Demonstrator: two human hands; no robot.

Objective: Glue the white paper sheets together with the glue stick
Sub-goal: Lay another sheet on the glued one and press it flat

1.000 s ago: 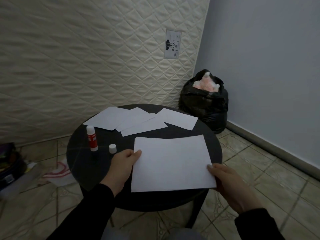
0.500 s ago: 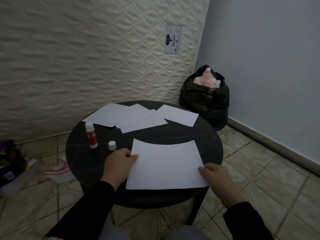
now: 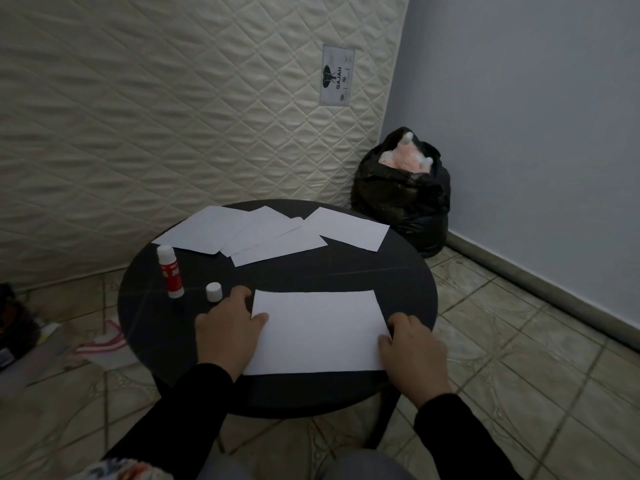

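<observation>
A white sheet lies flat on the near part of the round black table. My left hand rests at its left edge with the thumb on top of the paper and the fingers on the table beside it. At the right edge, my right hand does the same, its thumb on the paper. The red and white glue stick stands uncapped at the table's left, with its white cap beside it, close to my left fingers. Several more white sheets overlap at the far side.
A quilted mattress leans against the wall behind the table. A full black bag sits in the corner to the right. Cloth and clutter lie on the tiled floor at the left.
The sheet, held lifted and tilted before, has come down towards me and now lies flat on the table. Both hands moved down with it and stay at its side edges.
</observation>
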